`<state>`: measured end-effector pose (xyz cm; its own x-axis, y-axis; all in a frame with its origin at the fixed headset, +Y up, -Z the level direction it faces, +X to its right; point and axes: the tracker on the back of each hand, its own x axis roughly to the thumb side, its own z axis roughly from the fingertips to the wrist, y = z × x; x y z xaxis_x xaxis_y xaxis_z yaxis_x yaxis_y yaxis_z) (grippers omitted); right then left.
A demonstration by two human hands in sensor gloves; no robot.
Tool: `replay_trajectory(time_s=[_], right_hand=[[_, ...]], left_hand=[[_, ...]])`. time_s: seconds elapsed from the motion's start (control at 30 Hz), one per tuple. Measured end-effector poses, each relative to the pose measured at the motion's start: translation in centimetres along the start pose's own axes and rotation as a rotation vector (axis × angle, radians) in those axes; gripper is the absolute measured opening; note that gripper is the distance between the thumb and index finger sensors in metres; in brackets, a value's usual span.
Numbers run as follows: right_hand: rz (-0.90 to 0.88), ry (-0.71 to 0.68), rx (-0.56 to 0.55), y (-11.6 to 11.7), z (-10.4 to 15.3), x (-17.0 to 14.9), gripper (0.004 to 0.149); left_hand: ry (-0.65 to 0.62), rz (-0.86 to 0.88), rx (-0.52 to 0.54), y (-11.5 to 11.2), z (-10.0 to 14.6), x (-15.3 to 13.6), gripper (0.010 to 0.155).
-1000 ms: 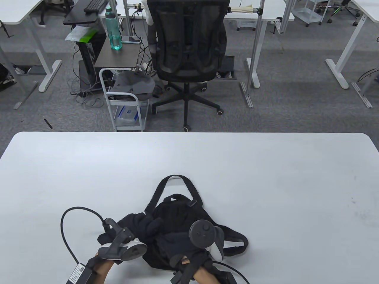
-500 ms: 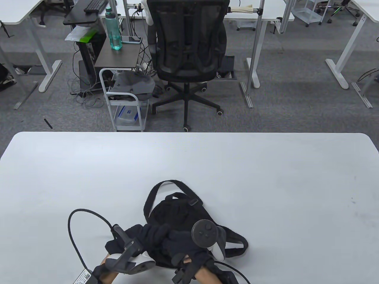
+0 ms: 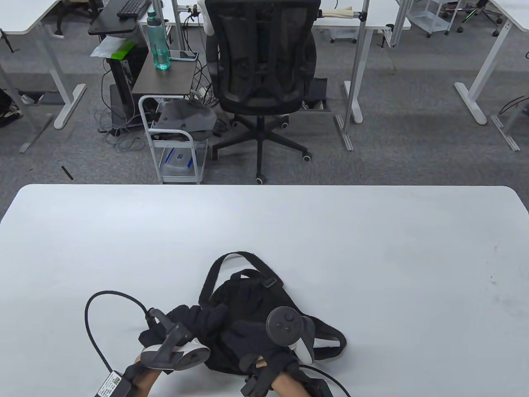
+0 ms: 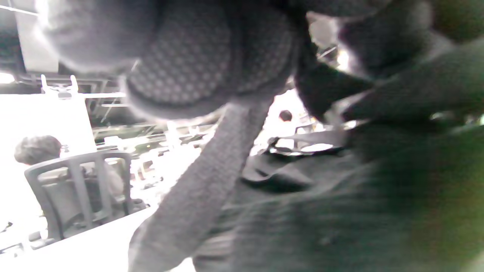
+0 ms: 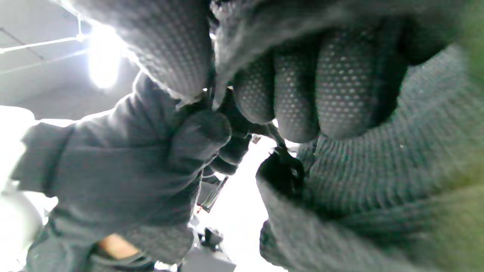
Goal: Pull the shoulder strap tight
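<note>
White table [image 3: 372,248], black bag [image 3: 248,295] at near centre. Since half a second ago my left hand [image 3: 194,322] slid left, fingers pinching the shoulder strap [image 4: 204,189]. Right hand [image 3: 252,335] unmoved, fingers curled on the bag.

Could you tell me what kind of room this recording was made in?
It looks like an office or lab workspace: white desks stand on grey carpet, a black mesh office chair faces the white table, and a keyboard sits at a workstation behind.
</note>
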<state>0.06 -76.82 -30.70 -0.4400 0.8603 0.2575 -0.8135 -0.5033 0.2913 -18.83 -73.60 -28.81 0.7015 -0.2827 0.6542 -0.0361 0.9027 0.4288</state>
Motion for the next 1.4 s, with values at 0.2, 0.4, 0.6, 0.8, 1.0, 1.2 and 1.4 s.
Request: replay_trajectory(time_s=[0.2, 0.4, 0.6, 0.8, 1.0, 1.2, 1.4], right_hand=[[0.029, -0.024, 0.008, 0.3, 0.1, 0.5, 0.040], [0.031, -0.023, 0.022, 0.5, 0.0, 0.8, 0.039], [0.017, -0.006, 0.062, 0.5, -0.1, 0.5, 0.039], [0.003, 0.002, 0.033, 0.3, 0.0, 0.1, 0.050], [0.017, -0.004, 0.012, 0.2, 0.1, 0.4, 0.040], [-0.026, -0.025, 0.043, 0.4, 0.0, 0.8, 0.039], [-0.111, 0.002, 0.138, -0.3, -0.3, 0.4, 0.040]], left_hand=[[-0.052, -0.016, 0.010, 0.3, -0.3, 1.3, 0.064], [0.019, 0.016, -0.032, -0.7, -0.1, -1.0, 0.065], [0.049, 0.018, -0.043, -0.7, 0.1, -1.4, 0.064], [-0.005, 0.026, 0.005, 0.4, 0.0, 0.4, 0.064], [-0.031, 0.008, 0.006, 0.5, -0.2, 1.0, 0.064], [0.015, 0.055, -0.012, 0.0, 0.2, -0.7, 0.065], [0.076, 0.036, 0.015, 0.6, 0.3, -1.9, 0.065]])
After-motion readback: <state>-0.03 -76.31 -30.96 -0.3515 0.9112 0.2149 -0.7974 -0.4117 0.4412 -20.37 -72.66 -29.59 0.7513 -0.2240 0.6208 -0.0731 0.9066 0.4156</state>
